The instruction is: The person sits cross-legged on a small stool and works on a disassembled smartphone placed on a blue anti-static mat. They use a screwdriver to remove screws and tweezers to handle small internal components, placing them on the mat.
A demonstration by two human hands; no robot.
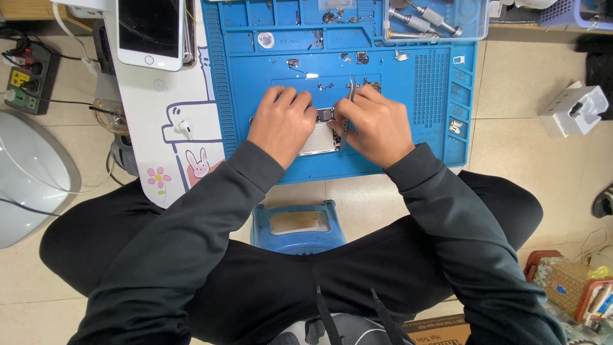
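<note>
From the head camera, the left hand (283, 122) lies curled on an opened phone (321, 134) in the middle of the blue work mat (440, 137), pinning it down. The right hand (377, 122) pinches metal tweezers (348, 108), tips probably touching the phone's upper edge. A white phone (151, 30) lies well apart.

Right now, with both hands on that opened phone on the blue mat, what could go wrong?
1. Tiny screws and parts lie loose on the blue mat; a sleeve might sweep them off.
2. The right hand holds metal tweezers over the opened phone; a slip could scratch or bend something inside.
3. The left hand covers part of the phone, so a shift there may go unseen.
</note>
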